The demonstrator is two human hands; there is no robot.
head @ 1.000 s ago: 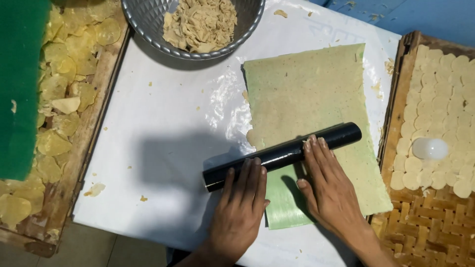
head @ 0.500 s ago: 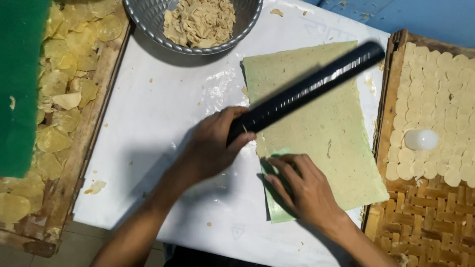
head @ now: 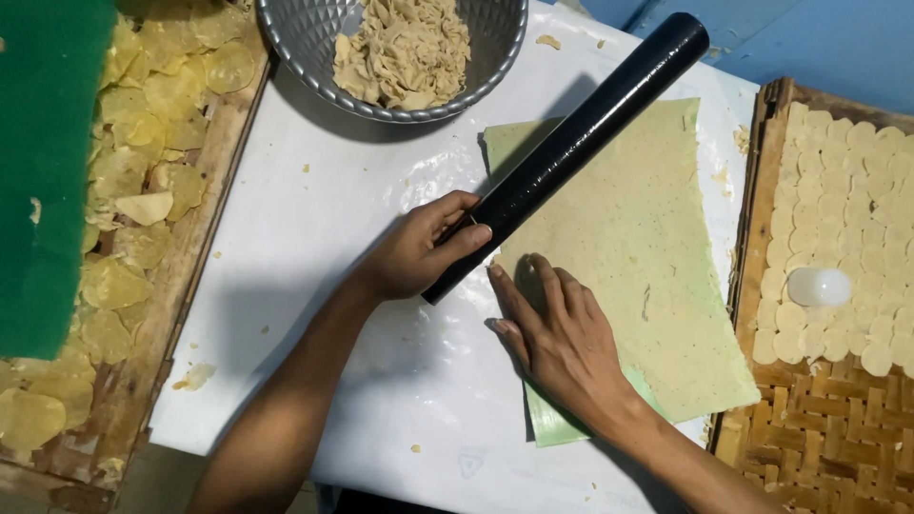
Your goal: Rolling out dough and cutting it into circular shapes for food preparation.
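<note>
White table (head: 324,228), left hand (head: 419,252) gripping black roller (head: 571,152), right hand (head: 562,343) seemingly flat on dough sheet (head: 647,257)

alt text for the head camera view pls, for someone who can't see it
A person's left hand grips the near end of a black rolling pin lying slantwise across a thin greenish dough sheet, while the right hand presses flat on the sheet. A metal bowl of dough scraps sits behind.

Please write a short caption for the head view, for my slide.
Left hand grips a black roller over a dough sheet; right hand presses the sheet flat.
</note>
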